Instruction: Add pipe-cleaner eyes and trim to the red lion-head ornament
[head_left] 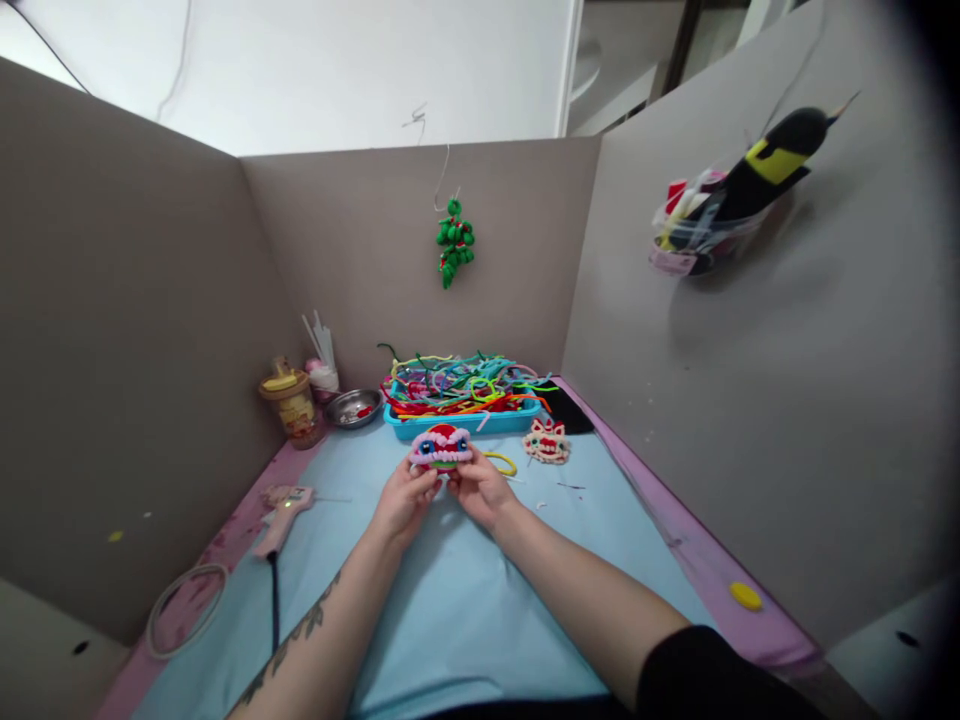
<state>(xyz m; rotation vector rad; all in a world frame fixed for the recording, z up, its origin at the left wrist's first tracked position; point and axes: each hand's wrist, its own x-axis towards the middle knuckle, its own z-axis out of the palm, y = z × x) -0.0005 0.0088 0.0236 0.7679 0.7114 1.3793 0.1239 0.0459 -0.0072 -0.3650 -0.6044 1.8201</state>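
A small pipe-cleaner lion head (pixel 441 446), red on top with a pink fuzzy band and blue eyes, is held up over the light blue mat (pixel 465 600). My left hand (pixel 403 502) pinches its lower left edge. My right hand (pixel 480 490) pinches its lower right edge. Both hands have their fingers closed on it. A second, finished pink and red lion head (pixel 547 441) lies on the mat to the right. A yellow pipe-cleaner loop (pixel 502 462) lies between the two heads.
A blue tray (pixel 461 419) of several coloured pipe cleaners stands at the back. Left of it are a metal bowl (pixel 353 407) and a jar (pixel 292 405). A pink glue gun (pixel 281 513) lies at the left. Grey cardboard walls enclose the desk; a green ornament (pixel 454 241) hangs on the back wall.
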